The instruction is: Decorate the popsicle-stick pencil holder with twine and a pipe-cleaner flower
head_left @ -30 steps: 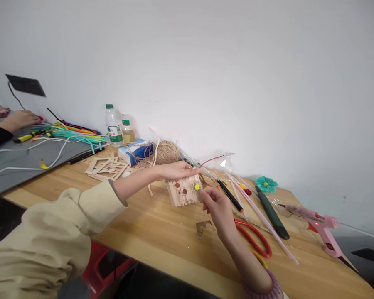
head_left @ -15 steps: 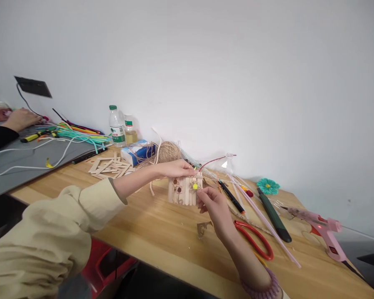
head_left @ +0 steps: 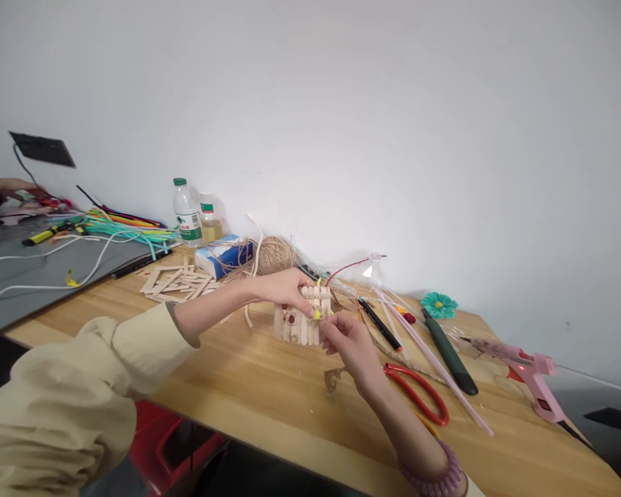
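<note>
A small craft-stick panel stands tilted over the table, with round brown pieces and twine on its face. My left hand grips its upper part, the thumb pressing on the front beside a small bright yellow piece. Another bit of yellow pokes up above the panel's top edge. At the panel's right side, my right hand is closed in a pinch, fingertips against the yellow piece; what lies between them is too small to make out.
Behind the panel sit a twine ball, a tissue pack and loose craft sticks. Red-handled scissors, a green cutter and a pink glue gun lie to the right. A co-worker's hand shows far left.
My left thumb has come down from the panel's top edge onto its front by the yellow piece. My right hand stays at the panel's right side. The view has shifted slightly.
</note>
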`<state>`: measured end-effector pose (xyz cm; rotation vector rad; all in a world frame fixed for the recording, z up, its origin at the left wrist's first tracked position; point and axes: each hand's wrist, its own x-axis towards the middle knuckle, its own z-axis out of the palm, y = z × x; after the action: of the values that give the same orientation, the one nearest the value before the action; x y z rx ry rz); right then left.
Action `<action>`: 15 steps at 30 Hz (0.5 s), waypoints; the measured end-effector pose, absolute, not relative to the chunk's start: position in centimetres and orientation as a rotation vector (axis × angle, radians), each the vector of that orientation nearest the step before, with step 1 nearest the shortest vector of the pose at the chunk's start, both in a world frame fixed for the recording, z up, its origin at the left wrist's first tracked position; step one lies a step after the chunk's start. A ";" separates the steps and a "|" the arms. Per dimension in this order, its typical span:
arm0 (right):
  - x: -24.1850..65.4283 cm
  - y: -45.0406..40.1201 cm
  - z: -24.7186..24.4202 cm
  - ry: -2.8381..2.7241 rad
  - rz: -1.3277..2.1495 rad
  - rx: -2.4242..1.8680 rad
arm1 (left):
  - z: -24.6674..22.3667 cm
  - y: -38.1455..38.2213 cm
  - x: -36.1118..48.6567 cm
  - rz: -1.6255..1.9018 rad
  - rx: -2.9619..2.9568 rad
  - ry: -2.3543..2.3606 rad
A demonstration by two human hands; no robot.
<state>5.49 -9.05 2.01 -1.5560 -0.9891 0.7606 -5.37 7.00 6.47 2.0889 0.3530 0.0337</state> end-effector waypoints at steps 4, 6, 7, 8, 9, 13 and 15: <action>6.4 -9.6 2.6 -0.996 0.779 -1.563 | 6.8 6.7 -5.1 0.049 2.178 0.369; 7.1 -9.7 2.7 -0.993 0.768 -1.566 | 6.8 6.3 -4.6 0.099 2.255 0.367; 7.5 -9.7 2.6 -0.993 0.760 -1.570 | 6.7 6.1 -4.3 0.140 2.306 0.364; 7.9 -9.7 2.5 -0.997 0.753 -1.578 | 6.5 5.9 -3.8 0.192 2.365 0.360; 8.3 -9.7 2.1 -1.002 0.746 -1.590 | 6.3 5.6 -3.4 0.251 2.430 0.353; 10.0 -9.6 0.1 -1.044 0.693 -1.673 | 4.6 4.6 -1.7 0.433 2.664 0.278; 10.6 -9.4 -1.0 -1.086 0.632 -1.714 | 3.8 4.3 -1.3 0.453 2.736 0.221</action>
<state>10.62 -9.41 -0.97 -1.7141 -1.0865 0.6318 -1.30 4.29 3.81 2.7362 0.2208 0.4528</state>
